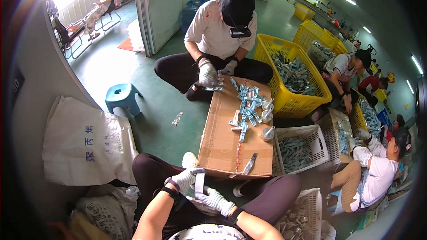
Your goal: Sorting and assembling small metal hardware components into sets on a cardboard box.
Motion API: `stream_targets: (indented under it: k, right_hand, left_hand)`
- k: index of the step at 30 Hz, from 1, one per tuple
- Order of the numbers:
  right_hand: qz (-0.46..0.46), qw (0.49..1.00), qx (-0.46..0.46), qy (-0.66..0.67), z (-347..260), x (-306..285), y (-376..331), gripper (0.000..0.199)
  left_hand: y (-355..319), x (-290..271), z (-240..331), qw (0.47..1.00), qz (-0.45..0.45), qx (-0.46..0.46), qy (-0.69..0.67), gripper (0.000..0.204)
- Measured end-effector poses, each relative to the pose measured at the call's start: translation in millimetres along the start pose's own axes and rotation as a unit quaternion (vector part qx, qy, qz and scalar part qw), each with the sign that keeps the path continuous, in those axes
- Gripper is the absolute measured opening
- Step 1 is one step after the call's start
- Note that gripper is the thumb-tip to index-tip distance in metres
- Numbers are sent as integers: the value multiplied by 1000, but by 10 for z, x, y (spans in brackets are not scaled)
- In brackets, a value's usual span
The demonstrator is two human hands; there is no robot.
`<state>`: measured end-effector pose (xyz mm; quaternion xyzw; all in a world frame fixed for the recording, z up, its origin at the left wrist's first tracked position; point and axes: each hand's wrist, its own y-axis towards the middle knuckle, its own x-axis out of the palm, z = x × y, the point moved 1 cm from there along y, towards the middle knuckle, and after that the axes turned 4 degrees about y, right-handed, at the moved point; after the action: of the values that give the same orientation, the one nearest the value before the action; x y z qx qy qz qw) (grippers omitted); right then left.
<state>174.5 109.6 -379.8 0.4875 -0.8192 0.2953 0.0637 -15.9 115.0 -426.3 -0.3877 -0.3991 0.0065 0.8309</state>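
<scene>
Above my lap, in a white knit glove, my left hand (185, 179) is closed on the upper part of a pale grey flat strip (200, 183). My right hand (216, 201), gloved the same way, closes around its lower end. Just beyond stands a cardboard box (218, 144), its near edge close to my left hand. Light-blue plastic clips (247, 102) lie heaped on its top. Along the box's right side are several small clear bottles (267, 134) with pale nozzles. A slim clear-and-dark piece (250, 164) rests at the near right corner.
Across the box a seated person's gloved hands (208, 74) handle clips. Yellow crates (284, 100) and a white crate (321, 144) of parts stand right; another white crate (315, 209) is beside my knee. A blue stool (122, 98) and white sack (89, 144) are left. Other people work at right.
</scene>
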Motion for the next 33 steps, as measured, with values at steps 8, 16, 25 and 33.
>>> stream_targets:
  k: [8, 16, 25, 33]
  right_hand:
    - [7, 999, -6, 50, -99, 31, 33, 34]
    - [51, 999, -8, 18, -2, -14, 65, 28]
    - [62, 989, 7, 135, -245, 27, 42, 28]
    - [71, 989, 2, 129, -191, -4, 63, 27]
  left_hand:
    - [-143, 160, 17, 1000, 19, 4, -16, 18]
    - [-628, 775, 201, 998, 38, -29, -49, 19]
    - [-72, 151, -37, 998, 20, -24, -52, 19]
    - [119, -47, -170, 979, 38, 136, 144, 19]
